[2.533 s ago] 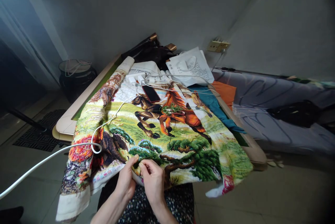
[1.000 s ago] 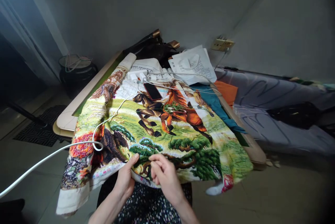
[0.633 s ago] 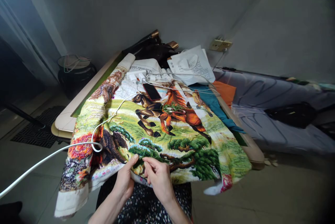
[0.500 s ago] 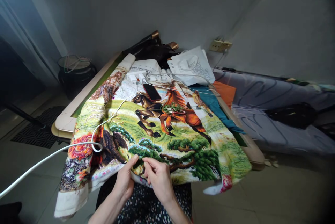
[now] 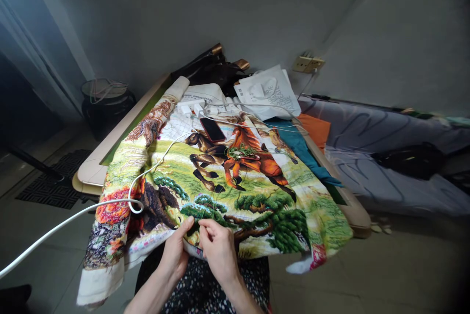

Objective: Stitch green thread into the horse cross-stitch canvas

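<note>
The colourful embroidered horse-and-pine cloth [image 5: 220, 181] drapes off the worktop [image 5: 91, 172]; I see my left hand [image 5: 176, 250] pinching its near edge, right hand [image 5: 219, 250] fingers [image 5: 204, 229] pinched narrow just beside.

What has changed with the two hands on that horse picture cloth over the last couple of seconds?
The right hand swung out to the right, away from the left, a second ago, then came back in; its fingertips again sit beside the left thumb at the near edge of the embroidered cloth. The left hand stayed pinching that edge. The phone and white cable lie as before.
</note>
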{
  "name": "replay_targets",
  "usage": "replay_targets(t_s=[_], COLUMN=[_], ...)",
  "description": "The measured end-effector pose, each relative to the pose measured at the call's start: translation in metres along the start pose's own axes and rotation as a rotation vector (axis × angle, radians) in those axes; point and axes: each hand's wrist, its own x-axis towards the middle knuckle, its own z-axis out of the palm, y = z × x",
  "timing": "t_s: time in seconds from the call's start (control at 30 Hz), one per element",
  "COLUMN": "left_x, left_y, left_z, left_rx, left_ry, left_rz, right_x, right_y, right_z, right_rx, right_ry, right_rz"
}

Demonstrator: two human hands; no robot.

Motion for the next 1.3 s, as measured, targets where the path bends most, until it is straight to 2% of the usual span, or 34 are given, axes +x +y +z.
replay_targets(t_s=[0.07, 0.2, 0.33, 0.53, 0.73, 0.9, 1.0, 1.07, 1.2, 1.3], left_x=[0.001, 0.005, 0.008, 0.01, 0.012, 0.009, 0.007, 0.006, 0.006, 0.004], left_y=[0.0, -0.001, -0.003, -0.004, -0.003, -0.003, -0.003, -0.003, -0.003, -0.001], left_z=[-0.001, -0.003, -0.004, -0.005, -0.005, -0.003, -0.003, -0.005, -0.008, -0.006], left_rx=[0.008, -0.013, -0.017, 0.003, -0.022, -0.03, -0.052, -0.051, -0.03, -0.02], left_ry=[-0.008, 0.089, 0.114, 0.088, 0.137, 0.129, 0.077, 0.03, 0.005, -0.009], left_rz=[0.005, 0.067, 0.079, 0.076, 0.097, 0.096, 0.056, 0.026, 0.033, 0.007], right_x=[-0.002, -0.005, -0.004, -0.004, -0.005, -0.004, -0.001, 0.003, 0.011, 0.019], right_y=[0.001, 0.007, 0.011, 0.015, 0.015, 0.014, 0.01, 0.006, -0.005, -0.017], right_z=[0.004, 0.011, 0.015, 0.019, 0.021, 0.026, 0.022, 0.017, 0.008, -0.006], right_rx=[0.067, 0.191, 0.173, 0.168, 0.092, 0.203, 0.253, 0.171, -0.102, -0.057], right_ry=[-0.015, -0.026, 0.023, 0.079, 0.157, 0.185, 0.225, 0.21, 0.074, 0.044], right_rz=[0.045, 0.104, 0.061, 0.01, -0.079, 0.013, 0.053, 0.003, -0.132, -0.118])
